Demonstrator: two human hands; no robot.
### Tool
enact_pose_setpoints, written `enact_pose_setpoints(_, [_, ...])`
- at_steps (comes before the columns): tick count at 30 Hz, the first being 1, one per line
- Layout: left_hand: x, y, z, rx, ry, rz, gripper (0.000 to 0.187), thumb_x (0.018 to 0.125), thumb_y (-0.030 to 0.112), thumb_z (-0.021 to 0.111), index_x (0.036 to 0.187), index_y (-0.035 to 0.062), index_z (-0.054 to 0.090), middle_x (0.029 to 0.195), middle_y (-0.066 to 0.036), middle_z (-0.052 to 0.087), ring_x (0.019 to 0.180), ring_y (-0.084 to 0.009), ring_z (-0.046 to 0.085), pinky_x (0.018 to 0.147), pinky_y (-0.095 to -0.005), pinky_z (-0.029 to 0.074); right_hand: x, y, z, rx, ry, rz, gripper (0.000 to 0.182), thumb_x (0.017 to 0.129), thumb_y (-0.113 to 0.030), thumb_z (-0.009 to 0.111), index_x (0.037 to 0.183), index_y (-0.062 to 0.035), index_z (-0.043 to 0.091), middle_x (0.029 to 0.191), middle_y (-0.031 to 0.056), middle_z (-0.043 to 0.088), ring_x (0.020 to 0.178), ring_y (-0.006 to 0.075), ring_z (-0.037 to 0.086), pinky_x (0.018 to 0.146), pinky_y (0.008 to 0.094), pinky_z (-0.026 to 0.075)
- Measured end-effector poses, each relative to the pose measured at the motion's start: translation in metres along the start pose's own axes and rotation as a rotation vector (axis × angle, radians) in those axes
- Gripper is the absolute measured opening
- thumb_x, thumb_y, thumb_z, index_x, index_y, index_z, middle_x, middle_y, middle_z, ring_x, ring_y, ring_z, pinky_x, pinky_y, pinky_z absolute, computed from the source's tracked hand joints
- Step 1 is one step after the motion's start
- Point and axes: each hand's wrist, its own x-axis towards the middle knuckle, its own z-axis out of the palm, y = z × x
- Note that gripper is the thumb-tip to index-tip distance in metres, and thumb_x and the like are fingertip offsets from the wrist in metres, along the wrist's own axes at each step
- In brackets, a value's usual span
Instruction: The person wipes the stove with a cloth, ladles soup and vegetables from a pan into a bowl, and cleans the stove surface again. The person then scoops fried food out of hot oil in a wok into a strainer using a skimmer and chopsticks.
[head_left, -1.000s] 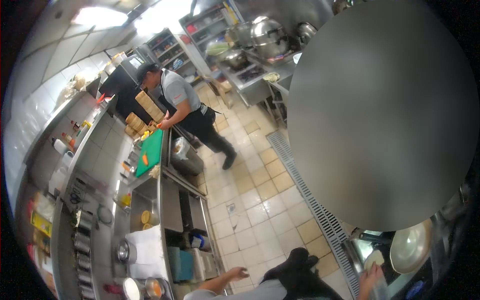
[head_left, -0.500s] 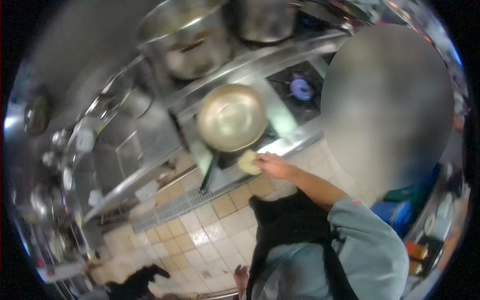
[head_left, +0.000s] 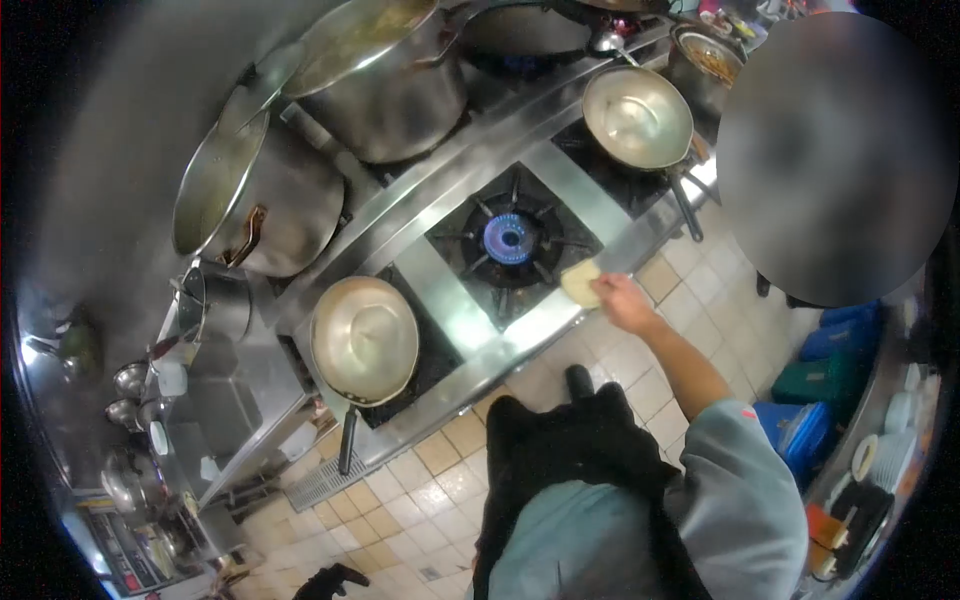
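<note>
My right hand (head_left: pixel 622 300) pinches a pale yellow cloth-like pad (head_left: pixel 580 285) at the front edge of the stove, just right of a lit gas burner (head_left: pixel 510 238). Its exact kind is hard to make out. To the left of that burner, a wide metal frying pan (head_left: pixel 364 340) sits on the stove, its dark handle (head_left: pixel 347 441) sticking out over the front edge. Another pan (head_left: pixel 638 117) rests on the burner to the right, with its handle (head_left: pixel 686 208) also pointing forward. My left hand is out of view.
Large stock pots (head_left: pixel 395 110) line the back of the stove, another pot (head_left: pixel 285 205) at the left. A steel sink (head_left: pixel 245 400) lies left. Blue bins (head_left: pixel 790 435) and a counter with plates (head_left: pixel 885 455) are at right. A blurred oval hides part of the right side.
The view has shifted right along the stove, bringing the lit burner in front of me. My right hand, still holding the pad, is now beside that burner. My left hand has left the view.
</note>
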Motion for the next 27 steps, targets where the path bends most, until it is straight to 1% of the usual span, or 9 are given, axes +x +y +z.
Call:
enact_pose_setpoints(2, [0.021, 0.031, -0.002, -0.088, -0.028, -0.101, 0.047, 0.088, 0.014, 0.072, 0.128, -0.0039, 0.056, 0.107, -0.016, 0.071, 0.089, -0.019, 0.067, 0.076, -0.0312, 0.054, 0.008, 0.037, -0.008, 0.003, 0.123, 0.116, 0.043, 0.079, -0.002, 0.063, 0.122, -0.0077, 0.064, 0.12, 0.0176, 0.061, 0.113, 0.0352, 0.056, 0.101, 0.0428, 0.047])
enact_pose_setpoints(3, [0.036, 0.044, -0.006, -0.139, -0.035, -0.139, 0.047, 0.088, 0.014, 0.072, 0.128, -0.0038, 0.056, 0.107, -0.016, 0.071, 0.089, -0.019, 0.067, 0.076, -0.0312, 0.054, 0.015, 0.042, -0.013, -0.003, 0.136, 0.124, 0.043, 0.079, -0.002, 0.063, 0.122, -0.0077, 0.064, 0.12, 0.0176, 0.061, 0.113, 0.0352, 0.056, 0.101, 0.0428, 0.047])
enact_pose_setpoints(5, [0.071, 0.062, -0.012, -0.222, -0.057, -0.184, 0.047, 0.088, 0.014, 0.073, 0.128, -0.0037, 0.056, 0.107, -0.016, 0.071, 0.089, -0.0189, 0.067, 0.076, -0.0311, 0.054, 0.015, 0.048, -0.029, 0.024, 0.113, 0.323, 0.045, 0.081, -0.003, 0.061, 0.126, -0.006, 0.061, 0.118, 0.0181, 0.061, 0.111, 0.0389, 0.057, 0.097, 0.0456, 0.048])
enact_pose_setpoints(10, [0.184, 0.138, -0.045, -0.37, -0.123, -0.179, 0.047, 0.087, 0.014, 0.073, 0.128, -0.0035, 0.057, 0.107, -0.016, 0.071, 0.089, -0.0187, 0.068, 0.075, -0.031, 0.054, 0.018, 0.074, 0.005, -0.113, 0.043, 0.374, 0.038, 0.083, -0.014, 0.064, 0.119, -0.0044, 0.061, 0.12, 0.0227, 0.06, 0.113, 0.038, 0.057, 0.099, 0.0464, 0.049])
enact_pose_setpoints(13, [0.241, 0.171, -0.064, -0.389, -0.166, -0.127, 0.047, 0.087, 0.015, 0.073, 0.127, -0.0034, 0.057, 0.107, -0.016, 0.071, 0.089, -0.0186, 0.068, 0.075, -0.0309, 0.054, 0.018, 0.055, -0.013, 0.033, 0.048, 0.508, 0.035, 0.083, -0.016, 0.065, 0.116, -0.0027, 0.061, 0.12, 0.0236, 0.06, 0.11, 0.0384, 0.059, 0.097, 0.0466, 0.049])
enact_pose_setpoints(15, [0.27, 0.187, -0.072, -0.388, -0.183, -0.093, 0.047, 0.087, 0.015, 0.073, 0.127, -0.0033, 0.057, 0.107, -0.016, 0.071, 0.088, -0.0185, 0.068, 0.075, -0.0308, 0.054, 0.028, 0.051, -0.019, -0.013, -0.013, 0.448, 0.035, 0.084, -0.019, 0.066, 0.115, -0.0017, 0.061, 0.12, 0.0242, 0.06, 0.11, 0.0398, 0.06, 0.097, 0.0465, 0.05])
enact_pose_setpoints(20, [0.325, 0.226, -0.08, -0.376, -0.232, -0.038, 0.047, 0.087, 0.016, 0.074, 0.127, -0.0031, 0.058, 0.107, -0.015, 0.071, 0.088, -0.0183, 0.068, 0.075, -0.0306, 0.054, 0.051, 0.042, -0.03, 0.034, -0.081, 0.457, 0.039, 0.085, -0.025, 0.067, 0.117, -0.0037, 0.061, 0.122, 0.0235, 0.059, 0.111, 0.0411, 0.059, 0.096, 0.047, 0.05])
enact_pose_setpoints(23, [0.347, 0.252, -0.074, -0.352, -0.267, -0.023, 0.046, 0.087, 0.016, 0.074, 0.126, -0.0029, 0.058, 0.107, -0.015, 0.071, 0.088, -0.0182, 0.068, 0.074, -0.0305, 0.054, 0.064, 0.053, -0.027, 0.008, -0.091, 0.518, 0.041, 0.087, -0.027, 0.066, 0.121, -0.0059, 0.059, 0.126, 0.0232, 0.056, 0.112, 0.0413, 0.058, 0.096, 0.0471, 0.051])
enact_pose_setpoints(27, [0.346, 0.27, -0.07, -0.326, -0.265, -0.043, 0.046, 0.087, 0.016, 0.074, 0.126, -0.0027, 0.059, 0.107, -0.015, 0.071, 0.088, -0.018, 0.068, 0.074, -0.0304, 0.054, 0.077, 0.062, -0.038, 0.041, -0.089, 0.431, 0.036, 0.091, -0.024, 0.059, 0.122, -0.0071, 0.058, 0.127, 0.0224, 0.056, 0.111, 0.0405, 0.059, 0.096, 0.0465, 0.051])
